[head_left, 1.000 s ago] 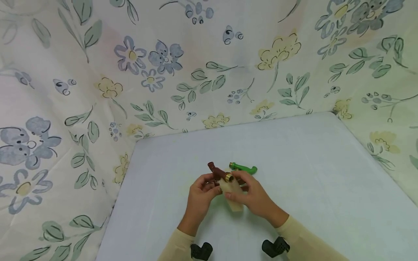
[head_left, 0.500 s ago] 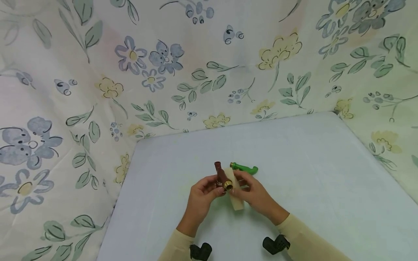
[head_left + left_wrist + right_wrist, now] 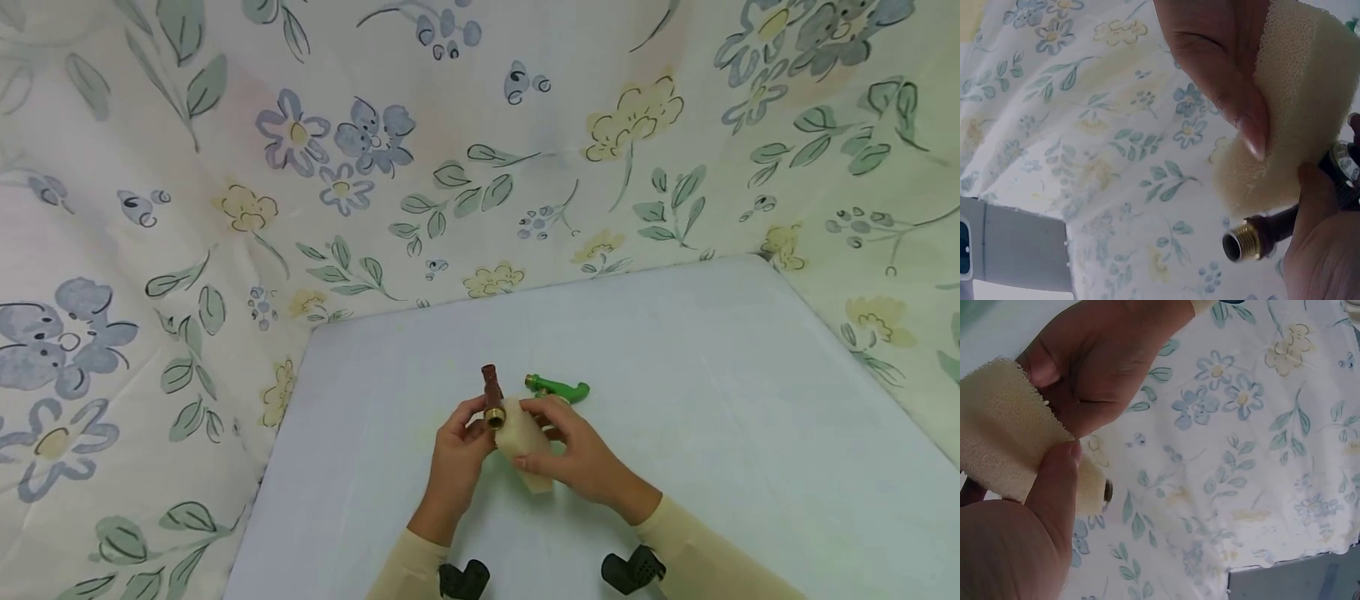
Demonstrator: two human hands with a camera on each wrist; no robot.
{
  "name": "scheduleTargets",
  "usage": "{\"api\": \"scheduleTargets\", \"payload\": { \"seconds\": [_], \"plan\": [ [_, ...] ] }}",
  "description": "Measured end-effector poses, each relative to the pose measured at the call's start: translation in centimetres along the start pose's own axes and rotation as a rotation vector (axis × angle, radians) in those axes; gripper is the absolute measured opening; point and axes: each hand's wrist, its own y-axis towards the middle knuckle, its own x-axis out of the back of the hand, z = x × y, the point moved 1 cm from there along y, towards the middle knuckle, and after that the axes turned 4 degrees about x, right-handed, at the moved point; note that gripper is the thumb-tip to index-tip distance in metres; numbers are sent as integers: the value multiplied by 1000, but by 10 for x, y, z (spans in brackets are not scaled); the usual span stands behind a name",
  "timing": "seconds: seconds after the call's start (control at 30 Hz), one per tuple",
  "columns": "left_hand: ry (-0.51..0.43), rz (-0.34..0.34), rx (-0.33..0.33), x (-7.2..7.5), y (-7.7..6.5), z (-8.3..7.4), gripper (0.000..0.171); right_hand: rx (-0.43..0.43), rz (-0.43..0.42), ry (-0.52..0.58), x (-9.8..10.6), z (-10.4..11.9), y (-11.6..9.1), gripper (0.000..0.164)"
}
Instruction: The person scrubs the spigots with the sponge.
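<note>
My left hand (image 3: 459, 458) holds a dark red-brown tap (image 3: 491, 387), its narrow end up and its brass threaded mouth facing me. Against the tap's right side lies a cream sponge (image 3: 521, 437), which my right hand (image 3: 581, 450) grips with the thumb on the near face and fingers behind. In the left wrist view the tap's brass thread (image 3: 1244, 242) pokes out below the sponge. The right wrist view shows the sponge (image 3: 1010, 425) covering most of the tap. Just beyond my right fingers a green tap (image 3: 561, 388) lies on the table.
Both hands are over a white table (image 3: 712, 400). A floral cloth (image 3: 450, 108) hangs along its back and sides. Each forearm bears a black wrist camera; the left camera (image 3: 465, 578) and the right camera (image 3: 633, 570) are near the table's front.
The brown tap has turned more upright and shifted left. The sponge first sat behind it, turned edge-on, and now shows its broad face beside the tap. The green tap stays put.
</note>
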Motion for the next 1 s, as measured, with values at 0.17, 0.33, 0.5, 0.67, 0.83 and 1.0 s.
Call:
{"api": "scheduleTargets", "payload": {
  "seconds": [0.17,0.33,0.5,0.67,0.83,1.0],
  "plan": [
    [63,-31,-22,0,1,-2,36,-10,-12,32,-2,3,0,59],
    [-28,-12,-60,-2,-1,-4,35,-48,-42,28,-1,4,0,60],
    [-86,96,-100,-5,-2,-7,32,-114,-40,53,5,-1,1,57],
    [-97,213,-123,-6,-4,-9,36,-150,-15,92,12,-8,3,52],
    [-75,255,-119,-6,-6,-9,32,-170,-20,95,14,-24,2,52],
    [101,131,-114,-9,-7,-10,27,-203,-42,75,8,-45,-2,51]
  ]
}}
